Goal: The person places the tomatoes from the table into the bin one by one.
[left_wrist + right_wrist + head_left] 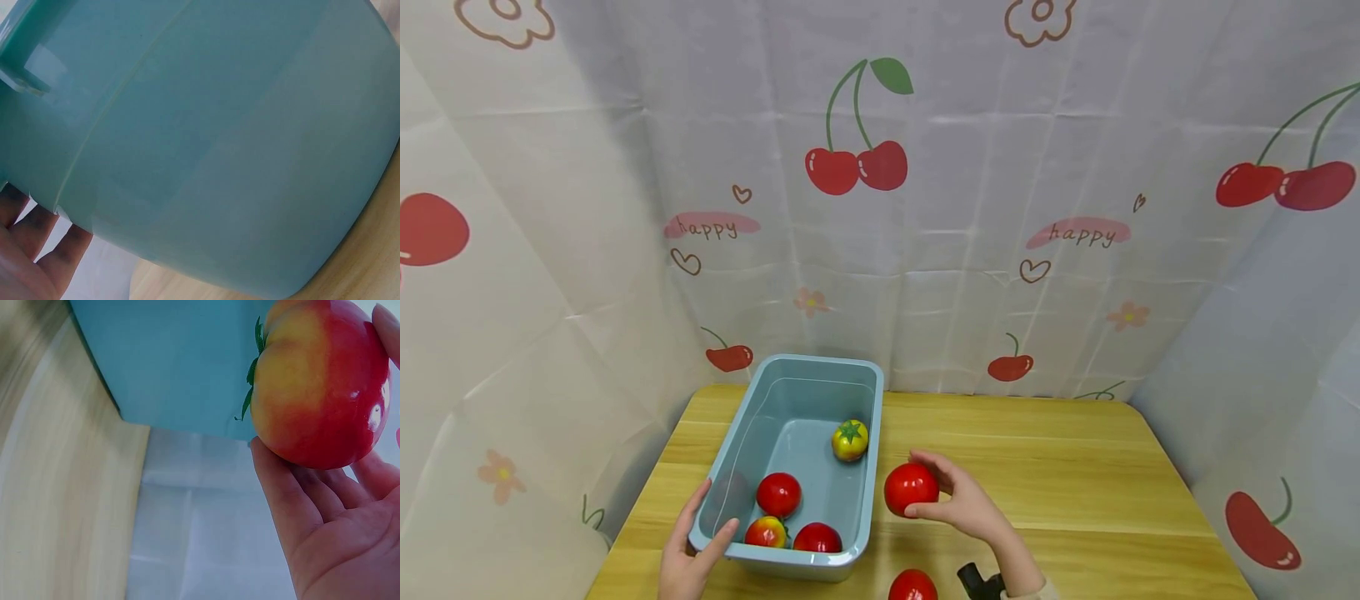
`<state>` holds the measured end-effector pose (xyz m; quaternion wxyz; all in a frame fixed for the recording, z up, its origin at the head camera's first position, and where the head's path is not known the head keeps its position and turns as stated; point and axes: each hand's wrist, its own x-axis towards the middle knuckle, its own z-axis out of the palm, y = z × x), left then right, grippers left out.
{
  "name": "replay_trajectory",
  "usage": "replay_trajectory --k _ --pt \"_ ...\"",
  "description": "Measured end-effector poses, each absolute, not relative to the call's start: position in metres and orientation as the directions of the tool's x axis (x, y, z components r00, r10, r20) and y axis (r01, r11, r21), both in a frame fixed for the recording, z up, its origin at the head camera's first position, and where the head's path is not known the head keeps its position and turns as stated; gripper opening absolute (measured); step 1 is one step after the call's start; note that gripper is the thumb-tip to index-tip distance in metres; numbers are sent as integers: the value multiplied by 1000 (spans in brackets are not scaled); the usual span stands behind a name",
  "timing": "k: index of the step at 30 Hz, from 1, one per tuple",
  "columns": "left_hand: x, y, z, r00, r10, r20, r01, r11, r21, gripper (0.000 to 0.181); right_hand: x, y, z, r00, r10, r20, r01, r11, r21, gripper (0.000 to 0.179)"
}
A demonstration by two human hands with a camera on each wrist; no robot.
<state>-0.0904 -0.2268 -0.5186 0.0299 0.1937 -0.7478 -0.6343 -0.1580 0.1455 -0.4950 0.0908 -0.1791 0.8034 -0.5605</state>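
Note:
My right hand (964, 502) grips a red tomato (911, 489) between thumb and fingers, just right of the bin. In the right wrist view this tomato (322, 387) shows a yellow patch and green leaves at its stem end. My left hand (691, 550) holds the near left corner of the blue plastic bin (877, 433), thumb over the rim and fingers along the outside wall. Inside lie a yellow-green tomato (850, 442), two red tomatoes (778, 495) (817, 538) and a red-yellow one (767, 532). The left wrist view shows mostly the bin's outer wall (219, 137).
Another red tomato (913, 586) sits on the wooden table (1045, 467) at the near edge, cut off by the frame. A black wrist mount (979, 582) is on my right forearm. A white curtain (955, 167) with cherry prints hangs behind and at both sides.

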Motion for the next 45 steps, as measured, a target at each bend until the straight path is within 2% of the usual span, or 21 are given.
replay_trajectory --k 18,45 --pt "-91 -227 -519 -921 -331 -206 -260 131 957 90 -159 136 -473 -919 -387 74 -192 276 -942 68" --pt "-91 -226 -517 -922 -339 -188 -259 175 950 88 -165 107 -456 -866 -476 155 -296 238 -925 70"
